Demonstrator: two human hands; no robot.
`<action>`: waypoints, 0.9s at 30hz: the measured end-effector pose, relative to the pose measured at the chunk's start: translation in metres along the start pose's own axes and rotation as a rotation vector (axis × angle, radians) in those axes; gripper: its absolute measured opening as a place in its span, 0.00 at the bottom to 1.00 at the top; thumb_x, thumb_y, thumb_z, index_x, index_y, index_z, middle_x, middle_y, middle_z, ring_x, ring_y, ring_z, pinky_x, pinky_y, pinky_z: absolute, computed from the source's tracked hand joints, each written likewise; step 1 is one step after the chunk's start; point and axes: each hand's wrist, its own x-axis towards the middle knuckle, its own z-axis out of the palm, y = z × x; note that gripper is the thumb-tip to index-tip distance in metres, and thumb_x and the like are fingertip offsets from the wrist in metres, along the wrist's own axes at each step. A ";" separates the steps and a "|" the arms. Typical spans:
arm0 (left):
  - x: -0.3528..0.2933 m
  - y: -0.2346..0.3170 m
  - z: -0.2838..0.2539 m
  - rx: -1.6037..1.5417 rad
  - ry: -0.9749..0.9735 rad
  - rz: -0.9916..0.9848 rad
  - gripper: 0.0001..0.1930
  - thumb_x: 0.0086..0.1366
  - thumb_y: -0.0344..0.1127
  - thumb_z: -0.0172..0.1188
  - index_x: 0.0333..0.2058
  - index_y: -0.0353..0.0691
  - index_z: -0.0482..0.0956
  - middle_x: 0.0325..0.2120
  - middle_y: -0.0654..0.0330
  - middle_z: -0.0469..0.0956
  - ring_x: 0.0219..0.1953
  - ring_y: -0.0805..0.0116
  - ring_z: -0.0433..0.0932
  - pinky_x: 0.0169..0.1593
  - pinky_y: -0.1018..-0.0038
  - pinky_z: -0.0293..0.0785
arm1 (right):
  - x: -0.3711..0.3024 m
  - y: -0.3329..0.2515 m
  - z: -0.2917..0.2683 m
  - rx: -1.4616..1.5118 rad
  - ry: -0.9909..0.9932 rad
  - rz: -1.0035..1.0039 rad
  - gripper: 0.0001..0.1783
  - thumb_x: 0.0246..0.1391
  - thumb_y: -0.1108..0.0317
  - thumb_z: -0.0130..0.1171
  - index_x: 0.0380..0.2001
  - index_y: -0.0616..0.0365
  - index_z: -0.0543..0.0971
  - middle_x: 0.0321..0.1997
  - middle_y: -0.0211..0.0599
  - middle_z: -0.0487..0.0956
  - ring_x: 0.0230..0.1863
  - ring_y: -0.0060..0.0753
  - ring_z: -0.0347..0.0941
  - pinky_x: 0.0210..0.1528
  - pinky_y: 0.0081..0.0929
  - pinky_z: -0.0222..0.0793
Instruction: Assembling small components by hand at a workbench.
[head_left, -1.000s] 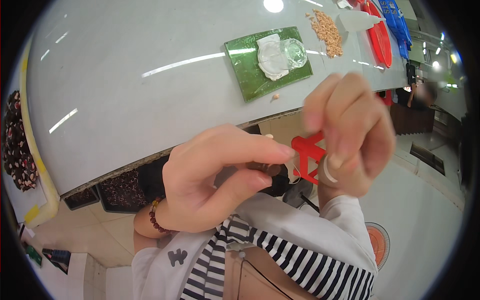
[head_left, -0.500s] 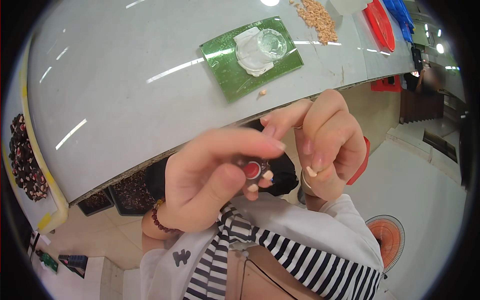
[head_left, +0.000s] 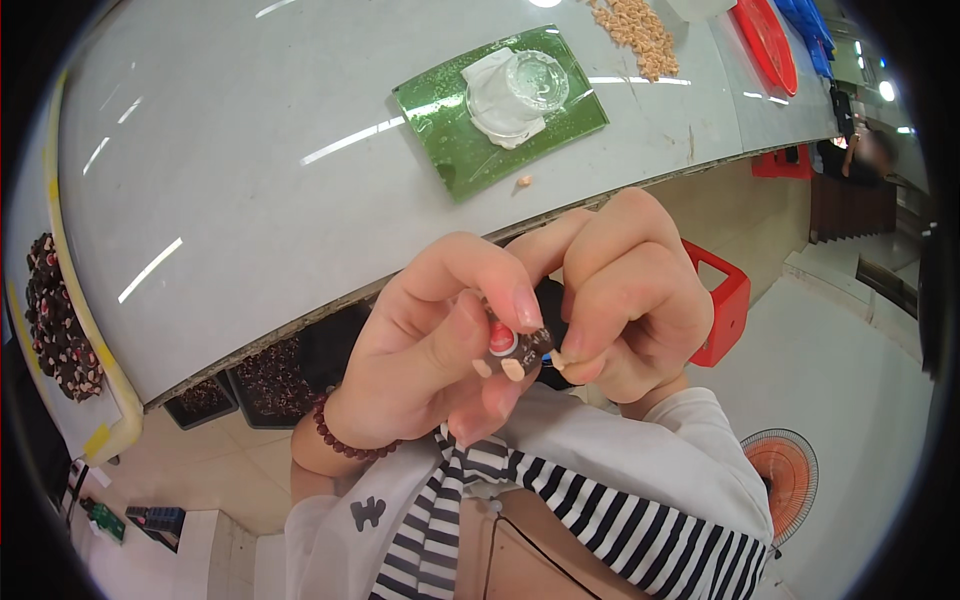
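My left hand (head_left: 425,340) holds a small dark-brown moulded piece (head_left: 535,350) between thumb and fingers. The piece bears a red-and-white round spot and a few beige bits. Beside it, my right hand (head_left: 640,290) pinches a tiny beige bit (head_left: 558,359) at the piece's right edge; whether the two touch is unclear. Both hands are raised in front of the table edge. Beyond them, a green tray (head_left: 430,130) carries a clear plastic cup (head_left: 540,80) with white paste (head_left: 490,115) around it. One loose beige bit (head_left: 524,181) lies on the table near the tray.
A heap of beige bits (head_left: 640,38) and a red tray (head_left: 765,45) are at the far right. Several dark decorated pieces (head_left: 65,320) fill a tray at left. Below are dark bins (head_left: 270,385), a red stool (head_left: 735,310) and a fan (head_left: 780,480). Another person (head_left: 865,155) is in the background.
My right hand has come left and brought the beige bit up to the dark piece. My left hand has turned slightly, showing more of that piece.
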 end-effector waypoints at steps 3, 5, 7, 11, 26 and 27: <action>0.000 0.001 0.000 0.002 0.008 0.013 0.14 0.69 0.42 0.46 0.40 0.35 0.68 0.26 0.60 0.70 0.18 0.81 0.68 0.15 0.88 0.60 | -0.001 0.000 0.002 -0.047 0.019 0.012 0.06 0.46 0.71 0.63 0.26 0.58 0.76 0.29 0.35 0.70 0.33 0.31 0.73 0.33 0.21 0.65; -0.001 0.005 0.000 0.137 0.091 -0.086 0.14 0.69 0.42 0.46 0.40 0.36 0.68 0.25 0.60 0.71 0.18 0.82 0.68 0.16 0.88 0.60 | -0.002 -0.001 0.001 -0.076 0.036 0.017 0.07 0.45 0.71 0.64 0.26 0.58 0.76 0.29 0.34 0.70 0.33 0.30 0.73 0.33 0.21 0.65; -0.001 0.002 -0.001 0.139 0.067 -0.050 0.14 0.69 0.42 0.46 0.40 0.36 0.68 0.25 0.60 0.72 0.18 0.82 0.68 0.16 0.88 0.61 | -0.002 -0.001 -0.003 -0.201 0.000 -0.025 0.08 0.42 0.75 0.66 0.26 0.58 0.75 0.29 0.35 0.70 0.31 0.29 0.72 0.30 0.20 0.66; -0.001 0.000 -0.004 0.165 0.039 -0.028 0.15 0.69 0.43 0.46 0.40 0.35 0.69 0.25 0.60 0.74 0.19 0.82 0.69 0.18 0.88 0.63 | -0.004 0.005 0.003 -0.065 0.122 -0.079 0.12 0.39 0.78 0.68 0.27 0.59 0.75 0.28 0.35 0.70 0.28 0.28 0.71 0.29 0.22 0.70; -0.011 0.023 0.005 0.167 -0.003 -0.068 0.12 0.65 0.36 0.54 0.42 0.34 0.71 0.31 0.62 0.72 0.26 0.83 0.71 0.27 0.87 0.68 | 0.145 0.005 -0.088 -0.973 -0.063 -0.120 0.06 0.48 0.77 0.55 0.31 0.64 0.78 0.31 0.38 0.79 0.31 0.28 0.74 0.34 0.22 0.68; -0.010 0.024 0.008 0.167 -0.016 -0.062 0.12 0.65 0.36 0.54 0.42 0.34 0.71 0.31 0.62 0.72 0.26 0.83 0.71 0.27 0.87 0.68 | 0.159 -0.004 -0.077 -1.140 -0.123 0.009 0.07 0.46 0.74 0.55 0.30 0.62 0.79 0.29 0.41 0.79 0.33 0.32 0.76 0.36 0.25 0.70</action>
